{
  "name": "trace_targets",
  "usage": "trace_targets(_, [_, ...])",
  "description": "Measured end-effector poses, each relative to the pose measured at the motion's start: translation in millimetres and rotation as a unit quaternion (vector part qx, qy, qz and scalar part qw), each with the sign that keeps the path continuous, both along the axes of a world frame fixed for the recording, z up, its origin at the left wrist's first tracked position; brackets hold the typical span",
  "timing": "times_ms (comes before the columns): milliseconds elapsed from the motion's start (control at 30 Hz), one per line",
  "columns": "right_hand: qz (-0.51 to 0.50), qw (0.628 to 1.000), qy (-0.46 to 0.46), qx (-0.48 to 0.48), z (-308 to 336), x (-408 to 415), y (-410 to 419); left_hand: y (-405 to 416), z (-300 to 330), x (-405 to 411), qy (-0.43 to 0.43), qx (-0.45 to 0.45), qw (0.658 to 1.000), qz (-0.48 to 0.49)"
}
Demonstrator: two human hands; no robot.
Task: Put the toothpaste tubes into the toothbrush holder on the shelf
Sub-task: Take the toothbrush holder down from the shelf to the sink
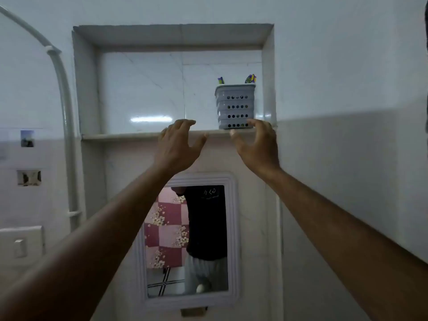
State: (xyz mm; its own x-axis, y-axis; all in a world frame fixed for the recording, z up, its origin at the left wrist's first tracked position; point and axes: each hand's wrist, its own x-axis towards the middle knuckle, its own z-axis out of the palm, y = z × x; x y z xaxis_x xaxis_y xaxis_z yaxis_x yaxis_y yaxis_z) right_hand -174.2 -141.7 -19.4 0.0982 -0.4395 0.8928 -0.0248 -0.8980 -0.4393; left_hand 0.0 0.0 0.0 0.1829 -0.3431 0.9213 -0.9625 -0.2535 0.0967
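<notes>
A grey perforated toothbrush holder (235, 106) stands upright at the right end of the recessed wall shelf (120, 136). Two toothpaste tube ends poke out of its top: a small one (220, 80) at the left corner and a purple and yellow one (250, 78) at the right corner. My left hand (179, 142) is raised in front of the shelf's front edge, left of the holder, fingers spread and empty. My right hand (256, 144) is raised just below and in front of the holder's base, fingers apart, holding nothing.
The niche's right wall (268, 89) stands close beside the holder. A white-framed mirror (187, 239) hangs below the shelf. A white pipe (66, 117) runs down the left wall, with a light switch (20, 242) lower left.
</notes>
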Motion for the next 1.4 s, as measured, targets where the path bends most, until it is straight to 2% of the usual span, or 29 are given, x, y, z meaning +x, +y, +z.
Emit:
trace_targets(200, [-0.041, 0.997, 0.017, 0.063, 30.0, 28.1, -12.8, -31.2, 18.0, 27.0, 0.009, -0.011, 1.0, 0.013])
trace_targets(400, [-0.074, 0.994, 0.019, 0.076, 50.9, 54.0, -24.3, -53.5, 11.6, 47.4, 0.008, 0.001, 0.998, 0.062])
trace_targets(567, [-0.1, 0.992, 0.017, 0.074, 52.9, 62.8, -33.6, -60.9, 5.5, 55.1, -0.007, -0.034, 0.997, 0.064])
trace_targets(733, [-0.087, 0.992, -0.044, 0.077, 46.1, 55.0, -25.2, -60.4, 3.6, 57.2, -0.014, -0.035, 0.998, 0.059])
trace_targets(1033, [-0.041, 0.993, -0.087, 0.069, 58.0, 44.0, -9.3, -58.6, 4.0, 55.0, -0.005, -0.032, 0.998, 0.049])
trace_targets(1233, [-0.032, 0.99, -0.128, 0.058, 46.2, 31.5, 1.4, -50.1, 4.0, 48.6, 0.021, -0.014, 1.0, 0.012])
trace_targets(1400, [-0.005, 0.987, -0.152, 0.05, 30.0, 14.8, 19.7, -39.8, -8.1, 32.9, 0.02, -0.058, 0.997, -0.043])
